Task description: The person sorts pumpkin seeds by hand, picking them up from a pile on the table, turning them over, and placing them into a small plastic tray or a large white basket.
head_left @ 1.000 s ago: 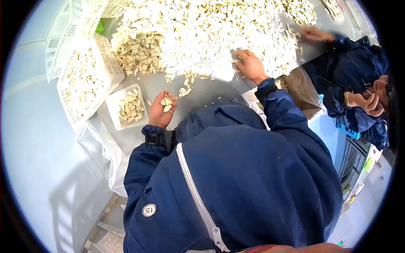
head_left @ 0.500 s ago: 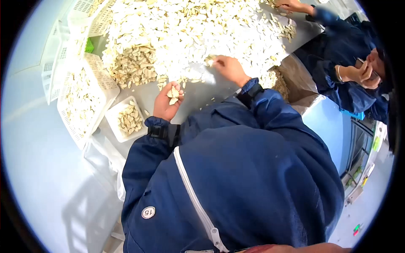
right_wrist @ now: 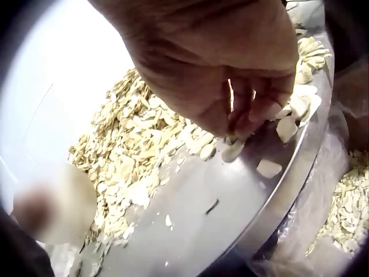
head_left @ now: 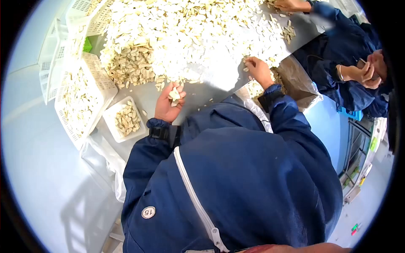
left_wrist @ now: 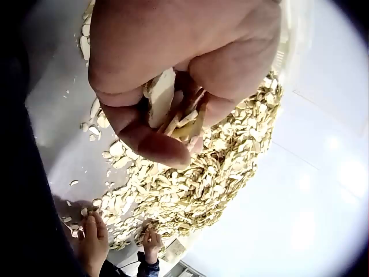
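Observation:
In the head view my left hand (head_left: pixel 166 107) is held palm up over the near table edge, its fingers curled around several pale dried slices (left_wrist: pixel 161 99). The left wrist view shows these slices wedged between fingers and palm. My right hand (head_left: pixel 260 72) is low over the metal table at its near right edge. Its thumb and fingertips come together on a pale slice (right_wrist: pixel 233 152) just above the tabletop. Loose slices (right_wrist: pixel 298 109) lie along the rim beside those fingers. A broad heap of slices (head_left: pixel 202 25) spreads across the table beyond both hands.
A small white tub (head_left: pixel 109 113) of slices stands left of my left hand. Further left is a white perforated basket (head_left: pixel 100 69) of slices. A clear-lined box (head_left: pixel 310 90) sits below the right table edge. Another person's hand (head_left: pixel 291 5) reaches over the far right.
My right hand moves in from the right edge to the heap's near side, then back right to the edge. The left hand keeps its slices. The other person's hand has moved onto the heap.

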Demonstrator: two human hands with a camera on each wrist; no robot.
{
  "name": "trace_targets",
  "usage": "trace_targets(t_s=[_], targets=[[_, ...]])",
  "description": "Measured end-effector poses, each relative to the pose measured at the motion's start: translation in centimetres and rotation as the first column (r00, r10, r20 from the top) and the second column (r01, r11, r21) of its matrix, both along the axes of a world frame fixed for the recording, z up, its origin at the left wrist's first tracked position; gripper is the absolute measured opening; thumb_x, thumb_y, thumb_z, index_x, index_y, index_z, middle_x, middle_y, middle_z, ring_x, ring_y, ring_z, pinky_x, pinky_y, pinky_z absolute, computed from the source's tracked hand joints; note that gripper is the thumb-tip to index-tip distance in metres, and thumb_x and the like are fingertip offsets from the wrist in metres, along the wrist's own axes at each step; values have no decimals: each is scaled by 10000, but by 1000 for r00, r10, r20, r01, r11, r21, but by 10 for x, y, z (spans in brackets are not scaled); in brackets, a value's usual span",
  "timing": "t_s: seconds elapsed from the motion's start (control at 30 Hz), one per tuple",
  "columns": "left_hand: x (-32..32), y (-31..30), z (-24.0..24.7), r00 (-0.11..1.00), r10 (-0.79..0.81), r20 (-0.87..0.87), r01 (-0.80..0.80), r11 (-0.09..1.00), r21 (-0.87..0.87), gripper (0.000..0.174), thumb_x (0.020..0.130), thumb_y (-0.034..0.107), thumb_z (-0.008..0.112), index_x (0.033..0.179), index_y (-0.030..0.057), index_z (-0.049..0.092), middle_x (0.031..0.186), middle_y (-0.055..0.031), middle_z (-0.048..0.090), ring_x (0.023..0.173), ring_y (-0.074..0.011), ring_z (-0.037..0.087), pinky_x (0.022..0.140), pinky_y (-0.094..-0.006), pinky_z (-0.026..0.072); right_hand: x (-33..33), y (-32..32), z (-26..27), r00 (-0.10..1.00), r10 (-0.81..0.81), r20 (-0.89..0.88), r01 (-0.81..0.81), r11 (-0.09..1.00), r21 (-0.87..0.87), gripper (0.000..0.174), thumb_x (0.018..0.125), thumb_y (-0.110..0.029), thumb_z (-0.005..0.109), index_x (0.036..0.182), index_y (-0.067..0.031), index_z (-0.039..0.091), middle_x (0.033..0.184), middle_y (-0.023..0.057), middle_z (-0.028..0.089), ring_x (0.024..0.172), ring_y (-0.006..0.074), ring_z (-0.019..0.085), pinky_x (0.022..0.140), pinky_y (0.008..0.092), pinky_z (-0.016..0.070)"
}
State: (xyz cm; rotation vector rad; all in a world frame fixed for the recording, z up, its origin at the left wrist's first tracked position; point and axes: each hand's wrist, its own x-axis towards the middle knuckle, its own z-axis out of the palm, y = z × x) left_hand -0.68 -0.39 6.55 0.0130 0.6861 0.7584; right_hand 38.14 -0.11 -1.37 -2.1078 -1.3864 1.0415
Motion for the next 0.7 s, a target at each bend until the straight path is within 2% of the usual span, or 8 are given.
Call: trace_targets(t_s=[0.03, 0.13, 0.23, 0.27, 0.47, 0.63, 0.7], targets=[[0, 0, 0, 999, 10, 31, -10, 1000, 1, 181, 1047, 255, 502, 1020, 87, 564, 920, -27, 535, 844, -172, 530, 646, -250, 475, -3, 6, 9, 1000, -23, 15, 22, 999, 48, 249, 891, -224, 607, 1096, -145, 724, 966, 101, 726, 874, 276, 701, 778, 378, 547], [2, -2, 3, 999, 15, -43, -15, 1000, -6, 185, 1049, 254, 497, 1021, 85, 565, 923, -31, 537, 858, -177, 538, 654, -253, 482, -18, 28, 8, 895, 52, 442, -201, 933, 297, 200, 870, -212, 617, 1026, -155, 728, 961, 80, 689, 908, 296, 667, 778, 405, 546], [3, 0, 7, 997, -5, -75, 5, 1000, 1, 191, 1050, 258, 498, 1023, 81, 565, 922, -33, 534, 867, -179, 539, 664, -258, 494, -20, 41, 2, 842, 83, 534, -244, 940, 239, 218, 859, -247, 639, 1044, -156, 707, 992, 84, 659, 941, 330, 629, 775, 447, 531], [3, 1, 7, 997, -4, -75, 4, 1000, 3, 191, 1049, 257, 498, 1023, 80, 565, 923, -33, 534, 868, -180, 541, 668, -260, 498, -20, 42, -1, 825, 86, 558, -246, 944, 219, 170, 844, -227, 634, 990, -170, 701, 988, 78, 647, 956, 323, 622, 794, 444, 536], [0, -4, 0, 997, 13, -82, -12, 1000, 7, 188, 1048, 252, 501, 1022, 77, 566, 929, -36, 541, 875, -185, 548, 683, -260, 510, -18, 33, 0, 884, 88, 459, -223, 942, 249, 219, 837, -255, 647, 1038, -178, 689, 997, 76, 651, 962, 314, 627, 801, 440, 537], [1, -6, 2, 994, -4, -107, 3, 1000, -6, 184, 1046, 251, 506, 1017, 80, 567, 924, -30, 538, 881, -180, 545, 682, -255, 506, -26, 43, -2, 855, 89, 512, -229, 949, 217, 223, 846, -268, 661, 1042, -166, 691, 1017, 74, 653, 973, 310, 631, 812, 428, 533], [-1, -7, -1, 996, -9, -89, 11, 1000, 14, 201, 1035, 280, 533, 1024, 87, 590, 930, -26, 576, 878, -184, 582, 677, -264, 509, -25, 45, -6, 836, 84, 542, -231, 950, 209, 233, 852, -279, 666, 1051, -162, 689, 1020, 74, 654, 971, 309, 633, 816, 423, 533]])
